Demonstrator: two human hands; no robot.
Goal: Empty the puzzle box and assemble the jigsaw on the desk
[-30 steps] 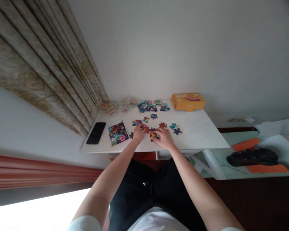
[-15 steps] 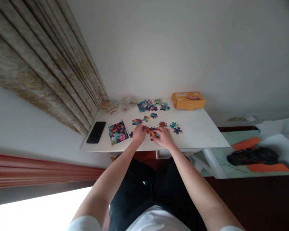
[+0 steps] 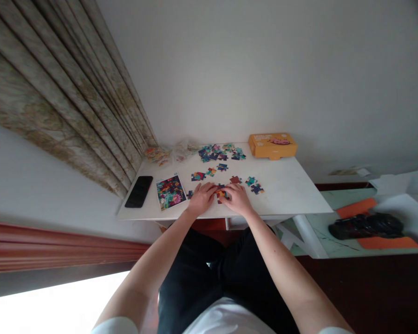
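My left hand [image 3: 202, 198] lies flat over the jigsaw pieces near the table's front edge, fingers stretched out to the right and covering what is under them. Opposite it, my right hand [image 3: 237, 198] is curled at the right side of a small joined cluster of puzzle pieces [image 3: 220, 196], its fingertips gripping an orange and dark piece. A brown puzzle piece [image 3: 235, 179] lies just beyond the right hand. Teal and dark blue pieces [image 3: 256, 188] sit to its right. Part of a dark piece [image 3: 190, 195] shows left of my left hand.
A picture card [image 3: 171, 191] and a black phone [image 3: 139, 191] lie at the left of the white table [image 3: 292, 195]. Behind are bagged pieces [image 3: 158, 155], a pile of loose pieces [image 3: 212, 153] and a yellow box [image 3: 272, 146]. Several single pieces [image 3: 211, 171] lie mid-table.
My left hand has turned from a pinch at the brown pieces to a flatter pose over them, hiding them. My right hand has stayed nearly still.
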